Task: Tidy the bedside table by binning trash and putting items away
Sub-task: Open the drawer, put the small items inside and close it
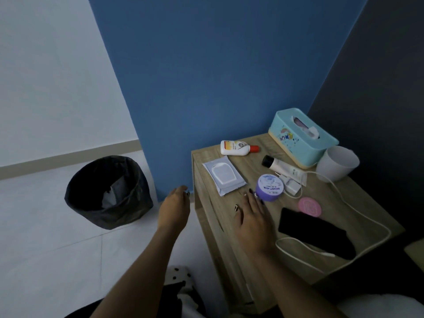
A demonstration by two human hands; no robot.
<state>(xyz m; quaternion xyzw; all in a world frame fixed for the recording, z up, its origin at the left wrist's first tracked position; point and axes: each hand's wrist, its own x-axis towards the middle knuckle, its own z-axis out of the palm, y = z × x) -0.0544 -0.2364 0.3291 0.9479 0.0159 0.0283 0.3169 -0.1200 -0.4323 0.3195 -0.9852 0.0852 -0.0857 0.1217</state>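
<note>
The wooden bedside table (367, 203) carries a wet-wipes pack (223, 174), a white bottle with a red cap (237, 148), a white tube with a black cap (283, 167), a purple cream jar (270, 187), a white charger with its cable (292, 185), a pink round disc (309, 206) and a black phone (314, 231). My right hand (251, 220) lies over the table with spread fingers, its fingertips at the purple jar. My left hand (174, 208) hangs relaxed beside the table's left edge, holding nothing.
A bin lined with a black bag (107, 191) stands on the floor to the left, something pale inside it. A teal tissue box (302, 136) and a white cup (337, 162) sit at the table's back. A blue wall is behind.
</note>
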